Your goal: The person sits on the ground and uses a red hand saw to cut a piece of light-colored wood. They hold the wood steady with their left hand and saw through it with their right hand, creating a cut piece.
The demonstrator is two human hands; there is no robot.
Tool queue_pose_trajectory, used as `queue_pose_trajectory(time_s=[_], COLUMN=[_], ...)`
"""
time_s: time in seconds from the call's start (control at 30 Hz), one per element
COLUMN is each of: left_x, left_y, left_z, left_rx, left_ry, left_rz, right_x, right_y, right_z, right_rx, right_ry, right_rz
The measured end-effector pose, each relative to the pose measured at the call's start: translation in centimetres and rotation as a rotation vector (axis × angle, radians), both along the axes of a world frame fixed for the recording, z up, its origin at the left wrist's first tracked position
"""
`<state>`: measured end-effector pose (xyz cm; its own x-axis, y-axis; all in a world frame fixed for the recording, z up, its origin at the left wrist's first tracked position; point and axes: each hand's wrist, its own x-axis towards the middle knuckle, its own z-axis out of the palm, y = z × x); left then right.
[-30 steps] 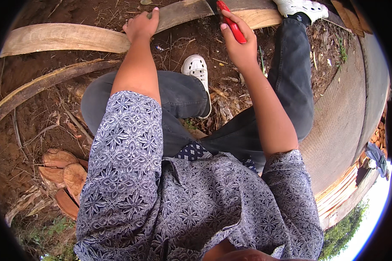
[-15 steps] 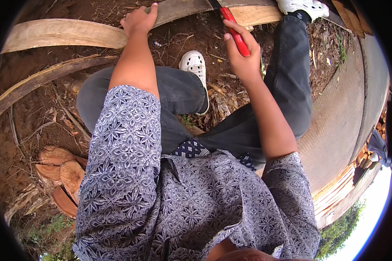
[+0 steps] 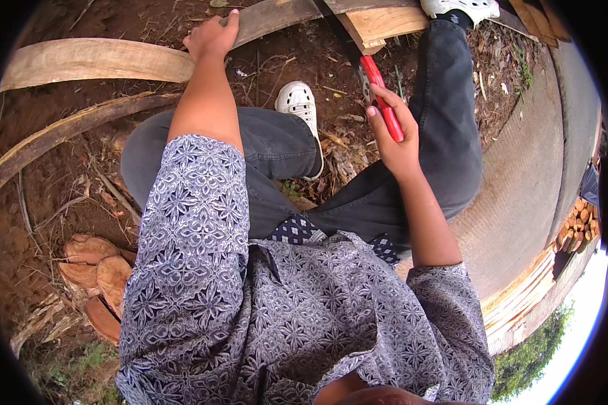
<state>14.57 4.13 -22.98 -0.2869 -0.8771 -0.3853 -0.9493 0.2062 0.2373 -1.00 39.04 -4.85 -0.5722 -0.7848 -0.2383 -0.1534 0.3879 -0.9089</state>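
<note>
My right hand [image 3: 395,135] is wrapped round the red handle of a hand saw [image 3: 375,81]. Its dark blade slants up and left across a long wooden plank [image 3: 277,20] at the top of the view; the blade's far end is out of frame. My left hand [image 3: 211,35] lies over the same plank, left of the blade, fingers curled toward its far edge and thumb sticking up. The plank looks pale left of that hand and greyer to the right. Beside the blade, a pale wood block [image 3: 385,25] sits under the plank, near my white clog [image 3: 463,8].
A curved strip of bark-edged wood [image 3: 67,125] lies on the brown soil at left. Cut wood rounds [image 3: 91,250] are at lower left. Wide boards [image 3: 520,148] stretch along the right, with stacked firewood [image 3: 577,223] beyond. My other white clog [image 3: 297,101] rests among wood chips.
My right hand has drawn the saw back toward me and slightly right, so more of the blade shows. My left hand stays at nearly the same place on the plank.
</note>
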Motion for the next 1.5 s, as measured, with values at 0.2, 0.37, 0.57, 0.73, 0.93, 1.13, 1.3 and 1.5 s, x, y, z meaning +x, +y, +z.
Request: queue_pose_trajectory(time_s=[0.2, 0.37, 0.57, 0.73, 0.93, 1.13, 1.3, 1.5], left_x=[0.6, 0.1, -0.8, 0.8, 0.1, 0.3, 0.6, 0.3], left_y=[-0.3, -1.1, -1.7, -2.5, -1.9, -1.4, -1.8, -1.7], left_z=[-0.6, -1.8, 0.2, -0.4, -2.0, -2.0, -1.5, -0.4], left_rx=[-0.029, -0.183, -0.073, -0.074, -0.059, -0.043, -0.075, -0.06], left_ry=[0.012, 0.002, -0.014, 0.0, -0.001, 0.039, 0.017, 0.011], left_rz=[-0.011, -0.079, -0.037, -0.014, -0.033, 0.003, -0.013, -0.037], right_x=[1.4, -1.9, -1.3, 1.6, -0.6, 2.0, 2.0, -1.2], right_y=[3.4, -5.6, -5.1, -3.9, -2.9, 1.6, -0.3, -8.1], right_z=[5.3, -2.7, -6.0, -8.4, -6.6, 1.1, 9.8, 4.7], right_rx=[0.106, -0.084, -0.163, -0.155, -0.076, 0.05, 0.089, -0.059], right_ry=[0.035, 0.077, 0.062, 0.139, 0.04, 0.047, 0.049, 0.144], right_rz=[-0.012, 0.047, -0.016, 0.076, 0.014, -0.037, -0.027, 0.008])
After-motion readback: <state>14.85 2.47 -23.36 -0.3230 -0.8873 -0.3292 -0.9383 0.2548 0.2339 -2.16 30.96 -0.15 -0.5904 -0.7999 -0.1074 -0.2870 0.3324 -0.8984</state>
